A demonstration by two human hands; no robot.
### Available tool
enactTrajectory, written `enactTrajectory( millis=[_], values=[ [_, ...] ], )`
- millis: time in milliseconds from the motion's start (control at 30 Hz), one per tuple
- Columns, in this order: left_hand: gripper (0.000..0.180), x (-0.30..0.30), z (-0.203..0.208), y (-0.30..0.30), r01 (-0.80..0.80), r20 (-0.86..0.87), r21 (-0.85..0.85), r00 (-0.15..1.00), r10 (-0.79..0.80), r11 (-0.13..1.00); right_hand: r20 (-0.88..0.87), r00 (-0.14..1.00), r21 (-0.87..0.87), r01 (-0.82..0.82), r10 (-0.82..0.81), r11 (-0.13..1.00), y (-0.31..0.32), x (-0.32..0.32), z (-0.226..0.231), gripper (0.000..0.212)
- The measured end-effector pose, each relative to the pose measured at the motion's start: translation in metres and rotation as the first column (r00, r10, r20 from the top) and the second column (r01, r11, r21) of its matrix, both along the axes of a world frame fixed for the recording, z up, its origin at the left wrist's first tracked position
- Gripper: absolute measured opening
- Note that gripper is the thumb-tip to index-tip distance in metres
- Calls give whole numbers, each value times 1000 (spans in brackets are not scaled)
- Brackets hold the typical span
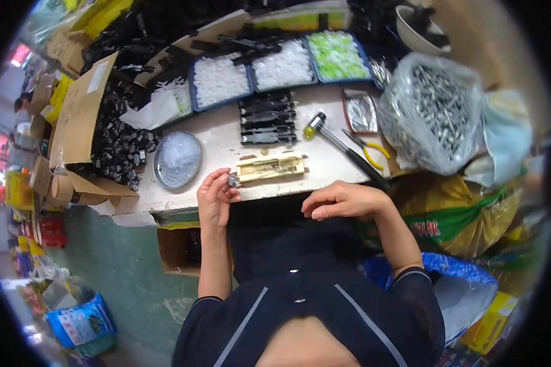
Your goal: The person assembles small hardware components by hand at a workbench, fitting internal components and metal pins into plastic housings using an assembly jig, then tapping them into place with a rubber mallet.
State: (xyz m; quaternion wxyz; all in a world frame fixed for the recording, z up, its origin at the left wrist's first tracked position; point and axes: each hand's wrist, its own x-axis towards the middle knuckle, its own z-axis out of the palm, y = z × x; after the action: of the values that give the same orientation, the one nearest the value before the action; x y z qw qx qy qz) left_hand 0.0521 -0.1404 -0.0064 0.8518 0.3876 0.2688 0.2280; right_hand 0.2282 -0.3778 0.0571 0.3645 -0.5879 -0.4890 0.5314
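My left hand point(215, 199) is at the front edge of the bench, its fingertips closed on a small dark grey part point(233, 180). That part is at the left end of a cream-coloured block-like fixture point(270, 167) with a long slot. My right hand point(344, 200) hovers over the bench edge, right of the fixture, fingers loosely bent and nothing visible in them. Behind the fixture lies a row of black slim assemblies point(267, 119). A hammer point(343, 144) with a yellowish head end and pliers point(367, 147) with yellow handles lie to the right.
Blue trays of white pieces point(221, 81) and green-and-white pieces point(338, 56) line the back. At left are a round metal dish point(177, 160) and a cardboard box point(82, 122) spilling black parts. A plastic bag of metal parts point(438, 110) and a red-rimmed tray point(360, 112) stand right.
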Motion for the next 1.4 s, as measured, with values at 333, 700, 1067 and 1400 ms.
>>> enactTrajectory(
  millis=[333, 700, 1067, 1400],
  values=[
    [19, -17, -5, 18, -63, 56, -102, 996, 69, 993, 658, 255, 675, 217, -709, 705, 218, 125, -5, 14],
    [17, -3, -5, 26, -25, 54, -142, 998, 33, 990, 779, -296, 622, 257, -552, 740, 311, 167, -4, 27],
    [16, -7, -3, 25, -22, 101, -146, 994, 37, 989, -55, 820, 512, 513, -569, 689, 215, 113, 64, 27],
    [16, -9, -3, 30, -89, 62, -141, 993, 99, 986, 110, 905, 354, 350, -411, 867, 83, 18, -51, 23]
  ],
)
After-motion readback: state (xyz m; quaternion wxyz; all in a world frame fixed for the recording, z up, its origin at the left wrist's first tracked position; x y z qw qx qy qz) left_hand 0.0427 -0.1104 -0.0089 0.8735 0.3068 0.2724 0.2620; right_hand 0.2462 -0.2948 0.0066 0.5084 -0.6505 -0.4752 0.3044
